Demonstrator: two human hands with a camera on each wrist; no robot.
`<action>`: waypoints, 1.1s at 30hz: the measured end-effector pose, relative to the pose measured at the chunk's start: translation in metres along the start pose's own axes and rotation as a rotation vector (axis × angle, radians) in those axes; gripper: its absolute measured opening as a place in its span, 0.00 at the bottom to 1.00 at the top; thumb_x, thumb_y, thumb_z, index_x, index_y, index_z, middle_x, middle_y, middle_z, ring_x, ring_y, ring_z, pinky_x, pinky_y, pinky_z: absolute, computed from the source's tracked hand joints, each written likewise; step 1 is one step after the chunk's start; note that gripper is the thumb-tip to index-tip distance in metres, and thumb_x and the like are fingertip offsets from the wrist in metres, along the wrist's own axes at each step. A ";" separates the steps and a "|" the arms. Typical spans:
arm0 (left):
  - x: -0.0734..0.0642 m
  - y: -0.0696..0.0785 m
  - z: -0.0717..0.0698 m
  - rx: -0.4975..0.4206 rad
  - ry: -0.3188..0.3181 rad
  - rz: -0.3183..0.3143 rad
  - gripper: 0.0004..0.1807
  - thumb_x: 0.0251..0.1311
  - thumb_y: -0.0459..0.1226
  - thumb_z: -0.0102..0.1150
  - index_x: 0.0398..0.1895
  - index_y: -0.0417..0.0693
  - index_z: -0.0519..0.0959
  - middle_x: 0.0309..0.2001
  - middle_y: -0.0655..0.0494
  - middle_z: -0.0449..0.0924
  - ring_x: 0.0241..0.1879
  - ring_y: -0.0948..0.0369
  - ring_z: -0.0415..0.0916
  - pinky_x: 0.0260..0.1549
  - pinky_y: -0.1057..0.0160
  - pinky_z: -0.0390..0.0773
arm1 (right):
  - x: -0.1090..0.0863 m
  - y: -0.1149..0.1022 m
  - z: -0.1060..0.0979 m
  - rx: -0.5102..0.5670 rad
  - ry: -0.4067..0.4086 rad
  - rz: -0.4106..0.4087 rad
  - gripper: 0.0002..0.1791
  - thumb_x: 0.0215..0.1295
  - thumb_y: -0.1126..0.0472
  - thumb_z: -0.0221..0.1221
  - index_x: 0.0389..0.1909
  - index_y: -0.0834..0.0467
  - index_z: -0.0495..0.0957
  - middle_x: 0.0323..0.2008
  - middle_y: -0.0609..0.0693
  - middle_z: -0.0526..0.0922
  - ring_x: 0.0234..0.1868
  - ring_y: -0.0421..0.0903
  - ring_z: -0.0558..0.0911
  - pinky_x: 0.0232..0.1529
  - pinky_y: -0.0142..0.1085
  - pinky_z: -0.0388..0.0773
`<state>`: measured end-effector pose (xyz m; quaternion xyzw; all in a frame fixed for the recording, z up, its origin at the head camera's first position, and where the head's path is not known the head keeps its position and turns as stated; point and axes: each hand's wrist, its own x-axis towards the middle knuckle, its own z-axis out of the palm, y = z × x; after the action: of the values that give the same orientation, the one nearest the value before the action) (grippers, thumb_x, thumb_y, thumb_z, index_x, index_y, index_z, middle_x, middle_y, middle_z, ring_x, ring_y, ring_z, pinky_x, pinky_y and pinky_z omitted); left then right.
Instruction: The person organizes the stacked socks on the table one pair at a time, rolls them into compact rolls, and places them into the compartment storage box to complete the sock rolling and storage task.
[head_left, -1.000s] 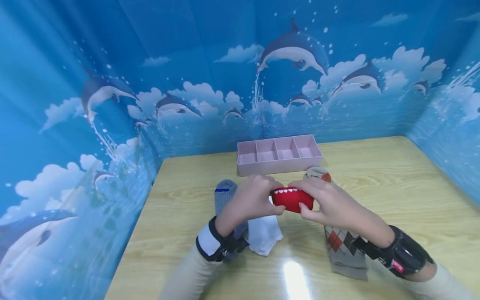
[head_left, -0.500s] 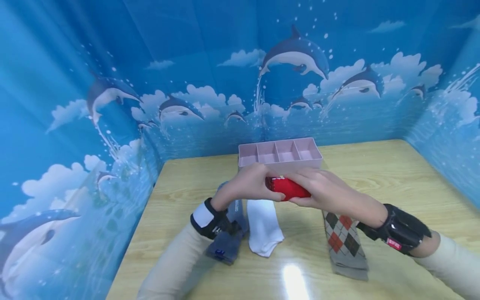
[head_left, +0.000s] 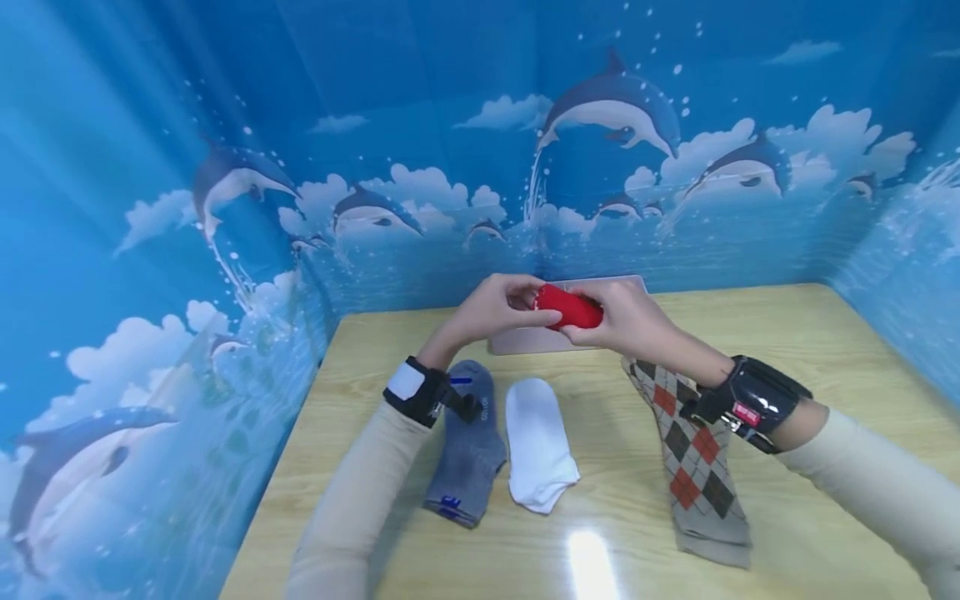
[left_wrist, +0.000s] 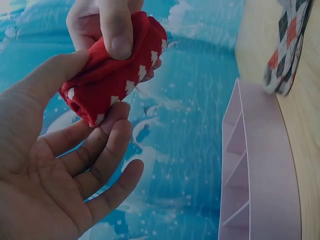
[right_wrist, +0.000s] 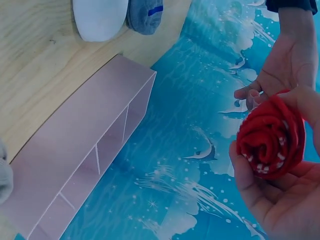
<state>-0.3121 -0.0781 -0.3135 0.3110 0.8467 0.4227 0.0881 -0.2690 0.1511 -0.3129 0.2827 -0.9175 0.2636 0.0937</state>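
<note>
A rolled-up red sock (head_left: 572, 308) with a white pattern is held up in front of the pink box. My left hand (head_left: 491, 310) pinches one end between thumb and fingertips; in the left wrist view its other fingers are loosely bent. The opposite end is gripped by my right hand (head_left: 626, 317), with the thumb pressing on the roll (left_wrist: 117, 67). Spiral layers of the red sock (right_wrist: 270, 142) show at its end in the right wrist view. Behind the hands, the divided pink box (head_left: 521, 340) is mostly covered in the head view.
A grey-blue sock (head_left: 465, 458) and a white sock (head_left: 538, 442) lie flat side by side at the left on the wooden table (head_left: 600, 492). To the right lies an argyle sock (head_left: 693, 467). A dolphin-print curtain (head_left: 420, 100) stands behind the table and at its sides.
Both hands have moved away from the body and up with the red sock, from above the flat socks to in front of the pink box. The socks beneath are more exposed.
</note>
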 end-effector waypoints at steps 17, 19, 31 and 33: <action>0.036 0.001 -0.036 0.143 -0.020 -0.015 0.24 0.58 0.45 0.74 0.54 0.45 0.80 0.45 0.51 0.83 0.43 0.56 0.79 0.42 0.62 0.82 | 0.063 0.008 -0.020 0.062 -0.158 0.019 0.22 0.60 0.60 0.71 0.53 0.65 0.81 0.43 0.59 0.87 0.37 0.49 0.84 0.41 0.43 0.85; 0.041 0.002 -0.042 0.187 -0.015 -0.015 0.23 0.58 0.45 0.74 0.53 0.45 0.80 0.44 0.51 0.83 0.42 0.56 0.79 0.41 0.62 0.81 | 0.071 0.008 -0.021 0.048 -0.156 0.001 0.21 0.60 0.60 0.71 0.52 0.65 0.82 0.42 0.59 0.86 0.37 0.50 0.84 0.41 0.43 0.84; 0.056 -0.017 -0.056 0.333 0.040 -0.167 0.35 0.58 0.48 0.73 0.67 0.46 0.74 0.57 0.48 0.81 0.54 0.54 0.80 0.51 0.56 0.83 | 0.114 0.015 -0.014 -0.112 -0.206 0.017 0.25 0.58 0.60 0.73 0.55 0.65 0.78 0.48 0.60 0.84 0.45 0.54 0.82 0.47 0.47 0.83; 0.057 -0.031 -0.057 0.313 0.053 -0.232 0.36 0.61 0.51 0.70 0.69 0.46 0.72 0.60 0.47 0.80 0.58 0.52 0.78 0.54 0.53 0.81 | 0.120 0.018 -0.012 -0.149 -0.200 0.042 0.27 0.59 0.60 0.72 0.56 0.66 0.78 0.49 0.62 0.84 0.47 0.56 0.83 0.48 0.49 0.83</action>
<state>-0.3943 -0.0951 -0.2951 0.2101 0.9342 0.2810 0.0646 -0.3781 0.1143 -0.2718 0.2805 -0.9451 0.1671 0.0168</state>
